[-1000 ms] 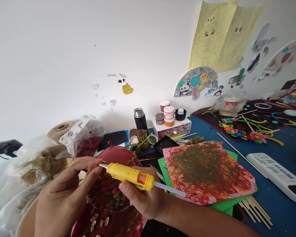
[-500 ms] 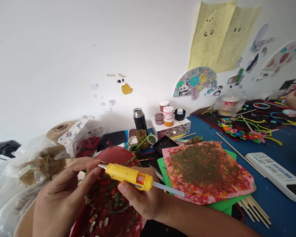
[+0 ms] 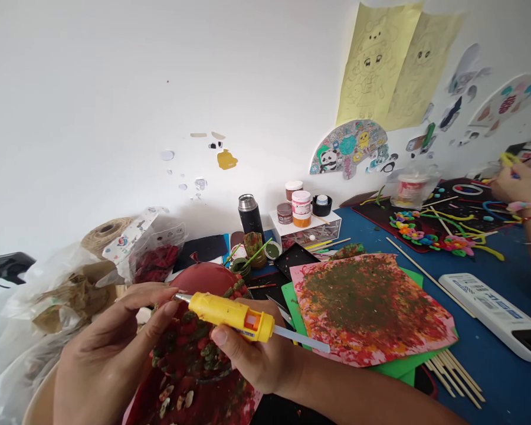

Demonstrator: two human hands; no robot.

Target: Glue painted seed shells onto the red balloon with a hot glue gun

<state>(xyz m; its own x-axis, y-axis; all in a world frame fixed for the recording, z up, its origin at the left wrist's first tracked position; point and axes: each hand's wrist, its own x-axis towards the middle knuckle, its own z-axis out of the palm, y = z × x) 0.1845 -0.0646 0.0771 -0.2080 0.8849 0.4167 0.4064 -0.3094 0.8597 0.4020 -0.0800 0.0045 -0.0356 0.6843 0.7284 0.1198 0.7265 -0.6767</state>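
Observation:
My right hand [image 3: 252, 354] grips a yellow glue gun [image 3: 232, 316] with a clear glue stick poking out of its back end. Its metal nozzle points left and meets the fingertips of my left hand [image 3: 110, 354]. Those fingers are pinched together at the nozzle tip; whatever is between them is too small to make out. Under both hands sits a dark red balloon [image 3: 203, 277] covered with red and green bits stuck to it.
A painted pink sheet [image 3: 371, 307] lies on green paper on the blue table [image 3: 504, 366]. Wooden skewers [image 3: 455, 372] and a white remote [image 3: 491, 307] lie to the right. Paint jars [image 3: 301, 208], a black flask [image 3: 250, 215] and plastic bags [image 3: 48, 295] crowd the back. Another person's hand [image 3: 513, 186] works at the far right.
My hands and the glue gun have stayed nearly still. The other person's hand at the far right has come further into view and lifted.

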